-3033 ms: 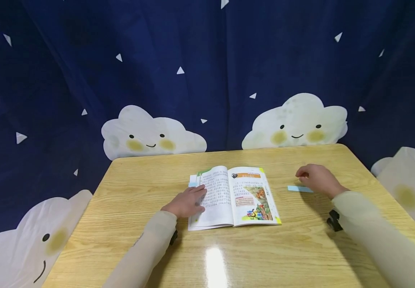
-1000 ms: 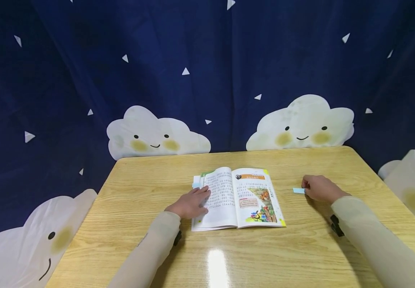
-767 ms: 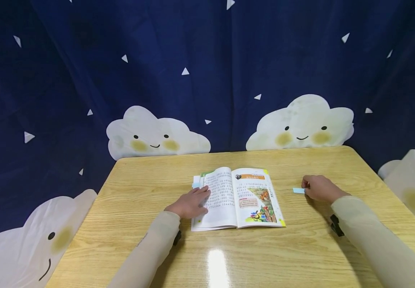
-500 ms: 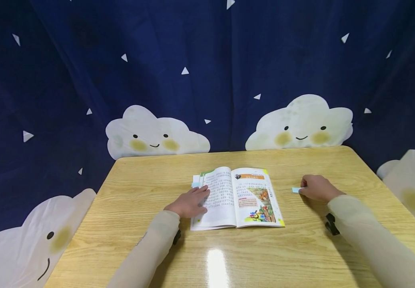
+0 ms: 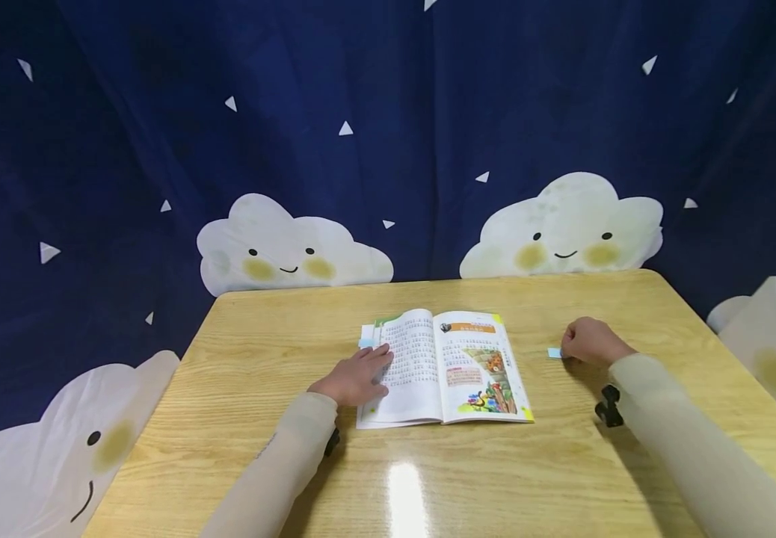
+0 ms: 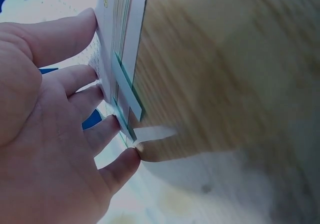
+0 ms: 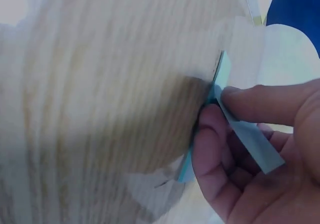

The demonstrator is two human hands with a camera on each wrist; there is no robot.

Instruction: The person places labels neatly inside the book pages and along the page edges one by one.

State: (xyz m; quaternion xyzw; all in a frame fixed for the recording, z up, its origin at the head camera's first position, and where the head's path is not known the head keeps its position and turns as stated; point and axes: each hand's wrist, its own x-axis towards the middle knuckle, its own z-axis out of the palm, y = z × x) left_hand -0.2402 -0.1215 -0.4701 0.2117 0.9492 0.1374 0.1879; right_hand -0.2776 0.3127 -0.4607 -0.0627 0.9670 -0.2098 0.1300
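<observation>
An open book (image 5: 484, 373) with printed text and coloured pictures lies on the table. My left hand (image 5: 353, 378) rests on its left page, fingers spread and relaxed; in the left wrist view pale sticky tabs (image 6: 127, 86) stick out past the page edges. To the right of the book is a pale blue sticky-note pad (image 5: 554, 353), partly hidden by my right hand (image 5: 590, 342). In the right wrist view the thumb and curled fingers pinch a narrow sticky note (image 7: 257, 146), which bends away from the pad (image 7: 223, 66) toward the palm.
The wooden table (image 5: 260, 329) has rounded far corners and a bright light reflection near the front. Behind it hangs a dark blue curtain (image 5: 334, 60) with cloud figures and small white triangles.
My right hand has come down onto the sticky-note pad, covering more of it, and now pinches a note bent away from it. The left hand has stayed on the page.
</observation>
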